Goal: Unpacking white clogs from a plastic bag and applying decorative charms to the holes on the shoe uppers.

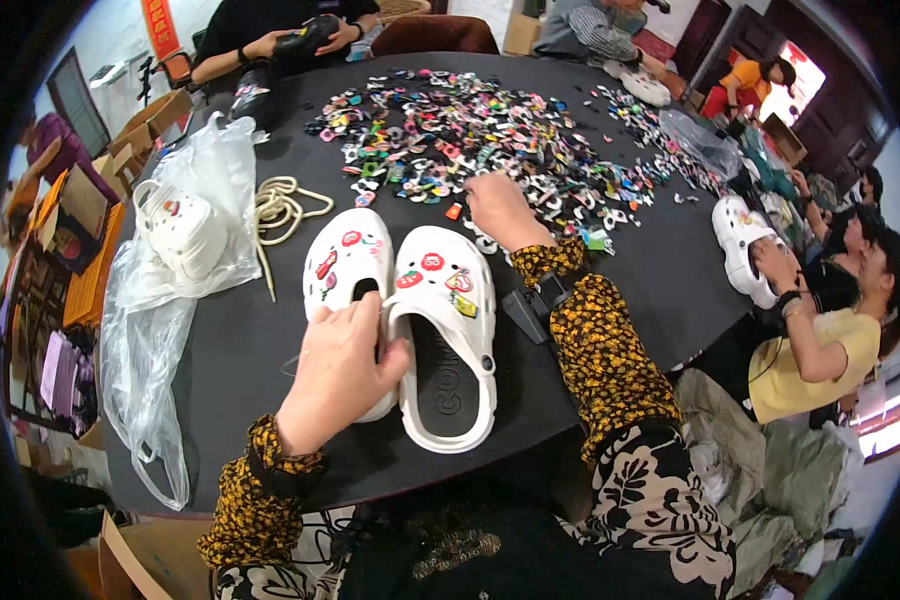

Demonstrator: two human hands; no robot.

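A pair of white clogs stands side by side on the dark table, toes away from me. The left clog (345, 250) and the right clog (444, 285) both carry red, green and other colourful charms. My left hand (338, 370) grips the inner edges near their openings, thumb against the right clog's rim. My right hand (505, 212) is at the near edge of a large heap of loose shoe charms (440, 130). Its fingers are bent together and their tips are hidden, so what they pinch is unclear. A small red charm (454, 211) lies beside it.
At the left, another white clog (185, 235) rests on a clear plastic bag (150, 330), near a coiled cream cord (280, 210). A co-worker's hand at the right holds a white clog (745, 250). Across the table, a person holds a black shoe (308, 40).
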